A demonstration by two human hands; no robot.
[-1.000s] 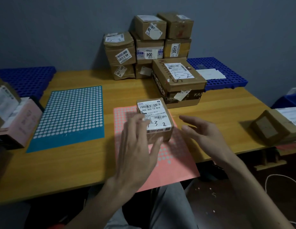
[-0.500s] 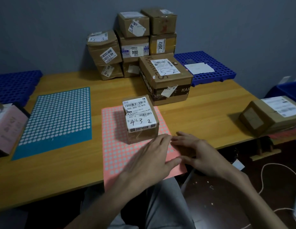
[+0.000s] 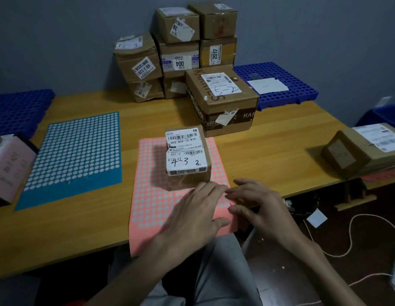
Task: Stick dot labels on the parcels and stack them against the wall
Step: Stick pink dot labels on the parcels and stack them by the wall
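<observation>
Pressing the pink dot sheet (image 3: 152, 206) flat on the table (image 3: 280, 155), the left hand (image 3: 192, 219) lies with its fingers straight and spread, holding nothing. The right hand (image 3: 260, 206) sits just beside it, its fingers loosely extended. Its fingertips meet the left hand's at the sheet's right edge, and its thumb is apart from the forefinger. It grips nothing that can be seen, though a peeled dot would be too small to make out.

The small parcel (image 3: 186, 157) stands on the same sheet just beyond both sets of fingertips, with its shipping label up and no dot visible on it. Well beyond it, the stacked parcels (image 3: 176, 51) stand against the wall (image 3: 59, 40), with a larger parcel (image 3: 220, 100) in front of them.

Several things could go wrong from here. The sheet overhangs the table edge under the left wrist, so if that palm eases off while the right fingers pick, the paper could lift or slide and carry the parcel with it. A dot peeled too fast may fold and cling to the fingertip. Scratching at the very edge could curl or tear the backing. The left column of the stack looks crushed and leaning, so a parcel set down carelessly there might tip it.
</observation>
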